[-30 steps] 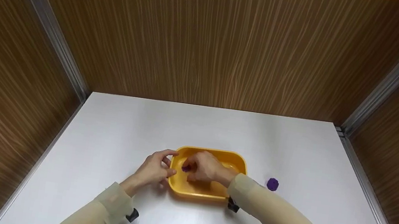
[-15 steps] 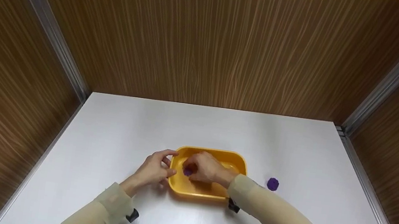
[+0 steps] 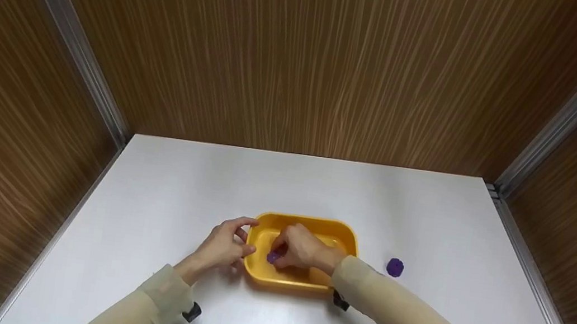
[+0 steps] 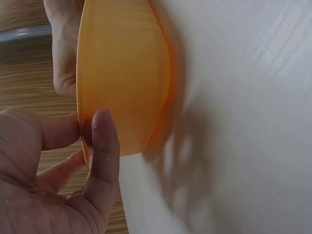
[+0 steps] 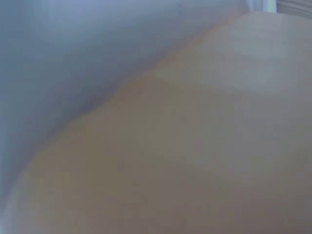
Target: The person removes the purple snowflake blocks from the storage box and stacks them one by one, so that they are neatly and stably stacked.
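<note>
A yellow plastic container [image 3: 289,283] with rounded corners stands on the white table. My left hand [image 3: 223,243] holds its left rim; in the left wrist view, the fingers [image 4: 103,151] press on its outer wall and rim. Inside the container is my right hand [image 3: 302,247], its fingers pinching a small purple knobbly piece [image 3: 273,257] low over the floor. Part of that piece is hidden by the fingers. To the right of the container lies a second purple knobbly piece [image 3: 395,267]. The right wrist view is filled by the blurred container wall [image 5: 195,136].
Wood-grain panels [image 3: 325,60] enclose the white table [image 3: 196,177] at the back and both sides. Grey metal strips [image 3: 537,282] run along the table's side edges.
My right hand has shifted slightly toward me and to the right inside the container, bringing the purple piece along and showing more of it. The left hand has stayed still on the rim.
</note>
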A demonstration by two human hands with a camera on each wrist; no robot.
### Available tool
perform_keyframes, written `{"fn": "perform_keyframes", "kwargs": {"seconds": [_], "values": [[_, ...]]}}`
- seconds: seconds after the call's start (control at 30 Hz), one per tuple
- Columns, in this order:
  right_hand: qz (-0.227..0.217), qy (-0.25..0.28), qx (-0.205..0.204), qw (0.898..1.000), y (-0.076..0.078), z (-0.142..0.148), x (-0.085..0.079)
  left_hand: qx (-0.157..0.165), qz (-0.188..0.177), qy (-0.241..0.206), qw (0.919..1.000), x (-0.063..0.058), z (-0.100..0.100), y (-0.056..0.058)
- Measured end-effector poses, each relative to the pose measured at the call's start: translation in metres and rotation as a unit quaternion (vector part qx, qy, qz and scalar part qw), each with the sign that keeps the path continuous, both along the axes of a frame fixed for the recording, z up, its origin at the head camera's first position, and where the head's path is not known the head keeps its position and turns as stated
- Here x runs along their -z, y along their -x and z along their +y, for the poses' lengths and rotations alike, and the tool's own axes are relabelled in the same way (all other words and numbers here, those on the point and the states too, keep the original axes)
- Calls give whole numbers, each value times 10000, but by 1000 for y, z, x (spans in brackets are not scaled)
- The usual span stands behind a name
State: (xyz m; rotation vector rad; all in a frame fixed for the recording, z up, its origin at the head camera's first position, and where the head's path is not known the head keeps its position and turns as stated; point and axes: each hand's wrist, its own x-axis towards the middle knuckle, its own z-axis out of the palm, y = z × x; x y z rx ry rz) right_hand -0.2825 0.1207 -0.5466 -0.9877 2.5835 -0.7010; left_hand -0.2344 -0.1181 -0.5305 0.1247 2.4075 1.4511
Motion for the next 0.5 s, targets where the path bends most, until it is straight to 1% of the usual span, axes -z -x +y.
{"fn": "perform_keyframes", "kwargs": {"seconds": [0.07,0.17,0.27,0.37,0.5], "values": [[77,-91,55,9999,-2,-1,0,2,14,-22,10000,0,-1,0],[22,-232,145,9996,-3,0,-1,-7,23,-11,10000,0,-1,0],[-6,-259,194,9995,-2,3,-3,1,31,-5,10000,0,0,0],[82,-171,269,9995,0,10,-7,-9,27,-15,10000,-1,0,0],[222,136,336,9991,-1,23,-15,-27,-7,-4,10000,-1,0,-2]]}}
